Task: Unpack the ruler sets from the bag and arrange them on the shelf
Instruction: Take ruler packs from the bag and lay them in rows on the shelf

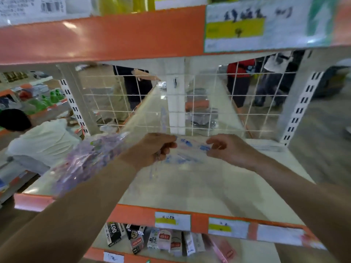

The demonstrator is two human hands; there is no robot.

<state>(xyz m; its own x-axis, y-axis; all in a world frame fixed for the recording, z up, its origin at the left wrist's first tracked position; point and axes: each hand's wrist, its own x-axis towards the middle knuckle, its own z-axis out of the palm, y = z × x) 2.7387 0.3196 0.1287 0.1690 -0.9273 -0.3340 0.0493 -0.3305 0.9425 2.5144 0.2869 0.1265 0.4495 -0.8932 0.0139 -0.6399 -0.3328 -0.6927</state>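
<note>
Head cam: we're gripping the clear bag (144,111) in our left hand (152,149), and our right hand (224,149) is pinching a blue-printed ruler set (193,147) just above the shelf (190,186). We're thinking slide it out flat, no yanking, so nothing snags.

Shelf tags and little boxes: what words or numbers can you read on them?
"100", sideways, on the black-and-white box.
"5" in a circle on the dark packet beside it.
Too blurred to read: handwriting on the yellow-and-white tags, the barcode label, the red-labelled packets, blue print on the clear packet.
</note>
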